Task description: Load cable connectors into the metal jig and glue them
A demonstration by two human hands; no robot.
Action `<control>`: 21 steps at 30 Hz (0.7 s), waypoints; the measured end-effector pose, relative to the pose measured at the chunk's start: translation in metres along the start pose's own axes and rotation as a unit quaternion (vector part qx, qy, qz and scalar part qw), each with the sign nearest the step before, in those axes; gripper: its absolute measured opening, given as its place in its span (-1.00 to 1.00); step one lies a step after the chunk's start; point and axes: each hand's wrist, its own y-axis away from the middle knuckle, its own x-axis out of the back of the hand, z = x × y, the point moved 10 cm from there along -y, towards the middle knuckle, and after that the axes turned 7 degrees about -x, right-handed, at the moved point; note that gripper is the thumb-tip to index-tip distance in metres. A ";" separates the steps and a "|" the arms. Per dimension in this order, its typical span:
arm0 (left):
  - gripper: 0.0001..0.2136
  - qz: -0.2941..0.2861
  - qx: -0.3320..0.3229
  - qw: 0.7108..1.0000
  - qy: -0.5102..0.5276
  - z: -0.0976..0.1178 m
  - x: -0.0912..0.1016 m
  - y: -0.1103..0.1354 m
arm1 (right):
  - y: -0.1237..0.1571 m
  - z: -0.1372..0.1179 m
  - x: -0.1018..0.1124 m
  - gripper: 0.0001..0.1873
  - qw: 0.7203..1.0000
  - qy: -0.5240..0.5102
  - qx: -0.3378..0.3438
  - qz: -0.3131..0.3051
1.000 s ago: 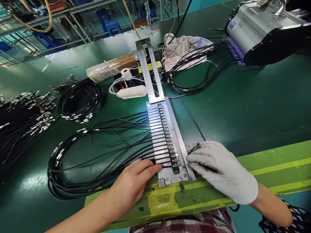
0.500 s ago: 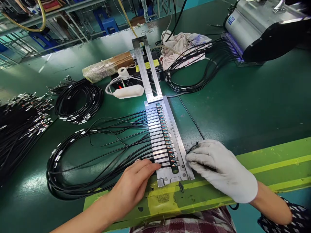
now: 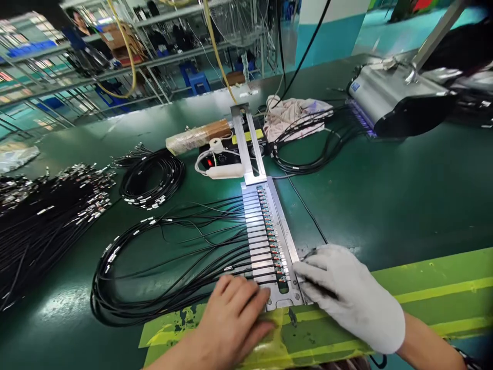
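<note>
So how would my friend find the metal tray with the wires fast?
From the big green table, go to its near edge, between the bare left hand and the white-gloved right hand. There lies the silver metal tray. Unlike the slotted frame beyond it, it has black cables across it in a row.

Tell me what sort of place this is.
Probably a factory: a jig holds a row of cables, a big cable pile lies on the bench, and racks stand behind.

On my feed, a white glove [image 3: 358, 303] covers the right hand [image 3: 346, 293], grey-black smudges [image 3: 325, 290] darkening its fingers [image 3: 310, 272]. I see the left hand [image 3: 234, 318] bare, and a dark, pale-flecked sleeve [image 3: 470, 358] lower right.
</note>
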 end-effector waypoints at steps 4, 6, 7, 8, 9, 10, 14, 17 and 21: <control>-0.88 0.032 -0.024 0.999 -0.003 0.008 -0.003 0.005 | 0.002 -0.011 -0.007 -0.84 0.999 0.040 0.002 -0.006; -0.85 0.046 -0.046 0.998 -0.021 0.010 -0.001 0.009 | 0.005 -0.018 -0.009 -0.87 0.999 0.046 0.004 -0.003; -0.82 0.052 -0.061 0.996 -0.028 0.009 0.000 0.010 | 0.006 -0.020 -0.009 -0.89 0.999 0.046 0.005 -0.002; -0.77 0.067 -0.074 0.995 -0.029 0.007 0.004 0.008 | 0.005 -0.022 -0.009 -0.90 0.999 0.043 0.007 -0.003; -0.73 0.079 -0.081 0.993 -0.022 0.000 0.008 0.004 | 0.002 -0.023 -0.008 -0.90 0.999 0.037 0.010 -0.004; -0.70 0.083 -0.072 0.994 -0.013 -0.012 0.010 -0.003 | -0.003 -0.023 -0.006 -0.89 1.000 0.027 0.016 -0.002; -0.57 -0.007 0.049 0.998 -0.026 -0.087 -0.004 -0.045 | -0.063 0.002 0.009 -0.83 1.000 -0.007 -0.010 0.000; -0.45 -0.046 0.054 0.996 -0.046 -0.118 -0.019 -0.071 | -0.141 0.055 0.018 -0.81 0.993 -0.007 -0.116 -0.012; -0.45 -0.041 0.030 0.996 -0.073 -0.133 -0.035 -0.084 | -0.255 0.110 0.036 -0.75 0.985 -0.009 -0.171 0.027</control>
